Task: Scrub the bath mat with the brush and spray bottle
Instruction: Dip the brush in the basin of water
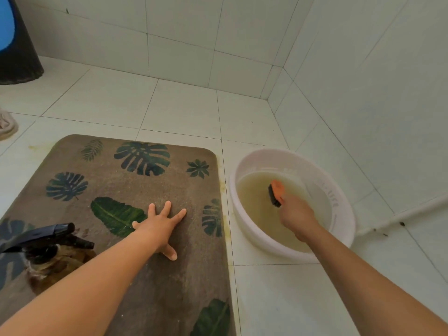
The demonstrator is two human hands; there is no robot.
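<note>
**One hand flat on the mat, the other holding the brush in the basin**

The left arm reaches in from the lower left, and the left hand [160, 229] lies palm-down on the brown leaf-print bath mat [135, 190], fingers straight and spread wide, thumb pointing back toward the camera. It grips nothing; it only presses on the pile near the mat's middle.

The right arm stretches from the lower right edge into the pale pink plastic basin [339, 190], which stands on the white floor tiles [184, 105] just beside the mat's right edge. The right hand [297, 215] is curled round the handle of an orange scrub brush [276, 192] with dark bristles. The brush is over the murky yellowish water [257, 202]; whether its bristles are in the water cannot be told, since the brush is blurred.

A spray bottle [46, 241] with a dark trigger head stands on the mat's near-left part, close to the camera and out of focus; the left forearm hides its lower body. The mat's near end runs off the bottom edge. A dark container [19, 61] with a blue patch is cut off at the upper left corner.
</note>
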